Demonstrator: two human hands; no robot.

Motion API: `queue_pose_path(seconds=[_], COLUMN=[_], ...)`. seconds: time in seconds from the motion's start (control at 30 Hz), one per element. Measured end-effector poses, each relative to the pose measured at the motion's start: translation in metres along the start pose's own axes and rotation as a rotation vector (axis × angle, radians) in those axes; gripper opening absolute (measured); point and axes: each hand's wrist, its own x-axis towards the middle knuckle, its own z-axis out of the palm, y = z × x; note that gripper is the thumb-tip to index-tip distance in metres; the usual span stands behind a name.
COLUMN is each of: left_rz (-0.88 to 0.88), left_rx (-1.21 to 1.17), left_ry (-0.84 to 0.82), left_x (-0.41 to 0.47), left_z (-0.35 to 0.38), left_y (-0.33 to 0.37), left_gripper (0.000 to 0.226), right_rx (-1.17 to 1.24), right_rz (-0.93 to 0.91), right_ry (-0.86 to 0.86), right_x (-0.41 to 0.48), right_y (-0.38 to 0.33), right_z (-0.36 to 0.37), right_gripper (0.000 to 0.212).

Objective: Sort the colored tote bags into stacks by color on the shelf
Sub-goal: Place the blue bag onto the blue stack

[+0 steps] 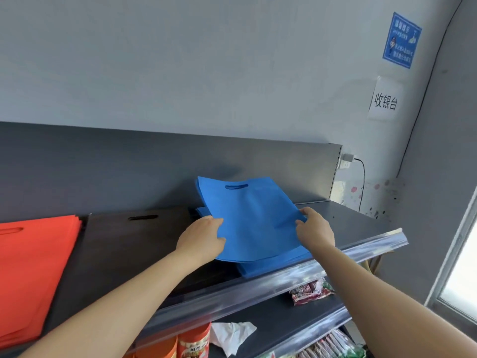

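Observation:
A flat blue tote bag (254,218) with a cut-out handle lies tilted on top of a blue stack (271,266) at the right of the top shelf. My left hand (202,239) grips its left edge. At the right edge my right hand (315,229) pinches the same bag. A black stack (129,244) fills the shelf's middle, and a red stack (31,270) lies at the far left.
The dark shelf (356,223) has a clear plastic price rail (284,277) along its front and a dark back panel (154,164). Lower shelves hold snack packets (309,291), orange jars (193,342) and crumpled white paper (232,337). A wall socket with a cable (347,161) sits at the right.

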Motion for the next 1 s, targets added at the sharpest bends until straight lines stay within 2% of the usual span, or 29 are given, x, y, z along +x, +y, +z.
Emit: queue_pose_path(seconds=[0.07,0.23,0.43,0.53,0.63,0.73,0.83,1.0], left_rz=[-0.011,-0.104,-0.204,-0.218,-0.232,-0.261,-0.300,-0.348], left_rx=[0.023,0.035,0.068,0.120,0.243,0.361,0.411,0.490], left_ry=[-0.008,-0.079,-0.155,-0.191,-0.256,-0.262,-0.169,0.041], left_x=[0.008,0.019,0.019,0.017,0.012,0.007,0.002,-0.020], left_z=[0.007,0.030,0.051,0.052,0.051,0.053,0.051,0.023], left_y=[0.006,0.016,0.027,0.040,0.053,0.058,0.063,0.061], left_gripper=[0.037,0.048,0.043,0.023,0.050,0.054,0.052,0.044], right_rx=[0.021,0.018,-0.123,-0.199,-0.292,-0.439,-0.481,-0.294], right_rz=[0.010,0.046,-0.005,-0.034,-0.058,-0.087,-0.103,-0.243], right_ry=[-0.041,-0.154,-0.250,-0.277,-0.304,-0.319,-0.296,-0.263], right_x=[0.019,0.052,0.072,0.081,0.087,0.088,0.087,0.076], right_y=[0.009,0.036,0.060,0.068,0.075,0.082,0.079,0.042], right_z=[0.002,0.010,0.017,0.017,0.018,0.019,0.019,0.026], right_gripper=[0.038,0.043,0.042,0.040,0.031,0.024,0.031,0.041])
